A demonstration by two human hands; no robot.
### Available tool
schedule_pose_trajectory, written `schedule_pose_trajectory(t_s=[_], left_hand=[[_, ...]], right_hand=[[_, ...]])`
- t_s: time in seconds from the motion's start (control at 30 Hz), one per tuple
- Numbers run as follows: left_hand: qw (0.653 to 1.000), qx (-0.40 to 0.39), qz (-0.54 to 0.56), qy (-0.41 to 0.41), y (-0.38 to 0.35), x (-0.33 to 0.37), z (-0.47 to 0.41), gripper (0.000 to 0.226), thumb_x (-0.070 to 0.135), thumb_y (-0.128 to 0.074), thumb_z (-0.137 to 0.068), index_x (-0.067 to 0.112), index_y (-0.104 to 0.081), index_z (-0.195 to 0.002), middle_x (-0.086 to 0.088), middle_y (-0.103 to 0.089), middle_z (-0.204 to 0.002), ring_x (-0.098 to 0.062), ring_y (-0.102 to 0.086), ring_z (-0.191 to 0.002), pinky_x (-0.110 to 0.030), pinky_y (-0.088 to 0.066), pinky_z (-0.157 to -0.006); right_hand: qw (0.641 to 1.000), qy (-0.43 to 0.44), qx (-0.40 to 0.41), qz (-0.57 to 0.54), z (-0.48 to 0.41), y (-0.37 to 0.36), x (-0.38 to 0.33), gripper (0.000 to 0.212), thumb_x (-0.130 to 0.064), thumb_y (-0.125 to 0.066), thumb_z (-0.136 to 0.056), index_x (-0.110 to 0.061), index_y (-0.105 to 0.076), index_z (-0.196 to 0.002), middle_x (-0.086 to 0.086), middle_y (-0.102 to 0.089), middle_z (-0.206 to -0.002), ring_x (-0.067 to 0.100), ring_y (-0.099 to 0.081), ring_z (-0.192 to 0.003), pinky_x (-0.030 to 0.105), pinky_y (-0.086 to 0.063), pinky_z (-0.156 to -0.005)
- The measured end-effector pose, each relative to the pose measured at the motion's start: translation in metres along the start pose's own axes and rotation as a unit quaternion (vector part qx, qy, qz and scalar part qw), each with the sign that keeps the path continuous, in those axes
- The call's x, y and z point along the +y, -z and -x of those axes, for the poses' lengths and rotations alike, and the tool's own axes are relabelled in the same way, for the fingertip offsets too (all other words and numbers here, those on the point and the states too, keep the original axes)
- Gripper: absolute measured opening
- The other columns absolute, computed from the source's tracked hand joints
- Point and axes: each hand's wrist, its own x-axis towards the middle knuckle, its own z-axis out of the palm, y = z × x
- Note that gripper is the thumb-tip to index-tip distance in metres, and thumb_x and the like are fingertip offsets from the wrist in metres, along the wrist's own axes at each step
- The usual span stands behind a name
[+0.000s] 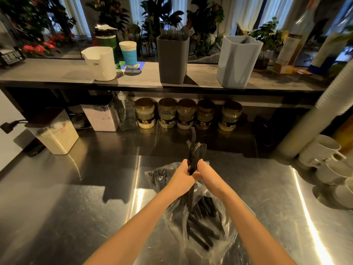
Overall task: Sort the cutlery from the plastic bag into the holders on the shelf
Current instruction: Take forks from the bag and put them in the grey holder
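Nearest, a clear plastic bag (225, 224) is lying open on the steel tabletop (76, 207), with loose black plastic cutlery (202, 228) resting inside it. Just above the bag, the left hand (183, 175) and the right hand (207, 172) are pressing together around a bundle of black forks (195, 152). The fingers are clamping the handles from both sides, the tines are pointing up and away, and the handle ends are hanging toward the bag's mouth. Farther back, five gold-lidded jars (186, 113) are standing in a row under the shelf (47, 73). On the shelf, a dark grey holder (172, 60) is carrying forks. A pale blue holder (237, 62) to its right is showing one dark piece at its rim. A white holder (100, 63) is sitting well to the left, beside a paper cup (128, 53).
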Motion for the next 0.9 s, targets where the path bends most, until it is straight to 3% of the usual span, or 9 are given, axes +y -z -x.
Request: schedule_pose_trajectory(t_s=[0.1, 0.2, 0.3, 0.37, 0.53, 0.63, 0.77, 0.83, 0.9], left_hand=[[0.997, 0.000, 0.082, 0.017, -0.003, 0.003, -0.003, 0.031, 0.007, -0.060, -0.085, 0.011, -0.049, -0.114, -0.002, -0.058, -0.097, -0.018, -0.059, -0.097, -0.026, -0.052, -0.088], [0.999, 0.013, -0.034, -0.009, -0.007, 0.006, -0.002, 0.025, 0.006, -0.051, -0.092, 0.009, -0.049, -0.117, -0.001, -0.057, -0.089, -0.014, -0.056, -0.085, -0.010, -0.045, -0.067], [0.985, -0.019, -0.167, -0.042, 0.000, 0.010, 0.003, 0.054, 0.004, -0.058, -0.085, 0.011, -0.038, -0.135, -0.006, -0.060, -0.103, -0.015, -0.061, -0.087, -0.017, -0.051, -0.067], [0.979, -0.036, -0.197, -0.039, 0.000, 0.013, 0.007, 0.060, 0.007, -0.060, -0.083, 0.010, -0.038, -0.139, -0.010, -0.059, -0.114, -0.021, -0.061, -0.100, -0.031, -0.054, -0.083], [0.976, 0.008, -0.217, -0.004, -0.002, 0.007, 0.004, 0.037, 0.020, -0.061, -0.081, 0.010, -0.058, -0.117, -0.007, -0.066, -0.096, -0.023, -0.063, -0.088, -0.032, -0.053, -0.077], [0.985, -0.008, -0.171, 0.024, 0.003, -0.006, 0.004, 0.010, 0.028, -0.060, -0.086, 0.019, -0.063, -0.090, 0.004, -0.061, -0.072, -0.015, -0.059, -0.071, -0.028, -0.051, -0.067], [1.000, -0.004, -0.023, -0.003, 0.013, -0.011, 0.009, 0.016, 0.024, -0.064, -0.087, 0.015, -0.068, -0.099, -0.002, -0.069, -0.085, -0.009, -0.063, -0.077, -0.023, -0.051, -0.073], [0.989, 0.079, 0.123, -0.011, 0.017, -0.011, 0.015, 0.018, 0.022, -0.058, -0.091, 0.008, -0.069, -0.094, -0.008, -0.069, -0.087, -0.014, -0.063, -0.082, -0.029, -0.049, -0.080], [0.939, 0.183, 0.287, 0.047, 0.019, -0.013, 0.015, 0.025, 0.021, -0.049, -0.094, 0.007, -0.070, -0.091, -0.010, -0.070, -0.094, -0.019, -0.063, -0.090, -0.033, -0.047, -0.088]], right_hand=[[0.999, 0.002, -0.018, 0.032, -0.002, -0.004, 0.003, 0.041, -0.028, -0.058, -0.082, -0.018, -0.042, -0.119, -0.007, -0.055, -0.109, 0.006, -0.052, -0.106, 0.023, -0.042, -0.091], [0.996, -0.001, 0.006, -0.085, -0.004, -0.007, 0.007, 0.043, -0.020, -0.064, -0.088, -0.006, -0.050, -0.126, 0.004, -0.064, -0.113, 0.015, -0.061, -0.107, 0.024, -0.050, -0.085], [0.978, -0.017, 0.026, -0.207, -0.005, -0.011, 0.003, 0.024, -0.017, -0.057, -0.091, -0.009, -0.061, -0.112, 0.004, -0.069, -0.105, 0.016, -0.065, -0.099, 0.025, -0.054, -0.076], [0.954, -0.038, 0.074, -0.289, -0.008, -0.016, 0.002, 0.014, -0.016, -0.059, -0.089, -0.009, -0.067, -0.098, 0.005, -0.070, -0.102, 0.016, -0.065, -0.097, 0.029, -0.053, -0.082], [0.936, -0.050, 0.138, -0.320, -0.012, -0.022, 0.004, 0.014, -0.014, -0.063, -0.086, -0.001, -0.067, -0.088, 0.009, -0.069, -0.086, 0.019, -0.066, -0.085, 0.034, -0.053, -0.081], [0.932, 0.002, 0.131, -0.339, -0.006, -0.022, -0.001, 0.018, -0.013, -0.061, -0.088, -0.007, -0.059, -0.072, 0.003, -0.063, -0.064, 0.014, -0.067, -0.072, 0.030, -0.053, -0.072], [0.920, 0.107, 0.144, -0.349, -0.002, -0.030, -0.011, 0.021, -0.005, -0.058, -0.089, -0.011, -0.051, -0.071, -0.001, -0.048, -0.053, 0.011, -0.050, -0.050, 0.027, -0.050, -0.062], [0.893, 0.129, 0.189, -0.387, -0.002, -0.030, -0.015, 0.021, -0.002, -0.058, -0.089, -0.013, -0.052, -0.072, -0.003, -0.046, -0.051, 0.009, -0.047, -0.046, 0.026, -0.048, -0.058], [0.868, 0.140, 0.234, -0.414, -0.002, -0.026, -0.021, 0.020, -0.001, -0.059, -0.088, -0.015, -0.055, -0.075, -0.005, -0.048, -0.051, 0.008, -0.048, -0.045, 0.025, -0.048, -0.059]])
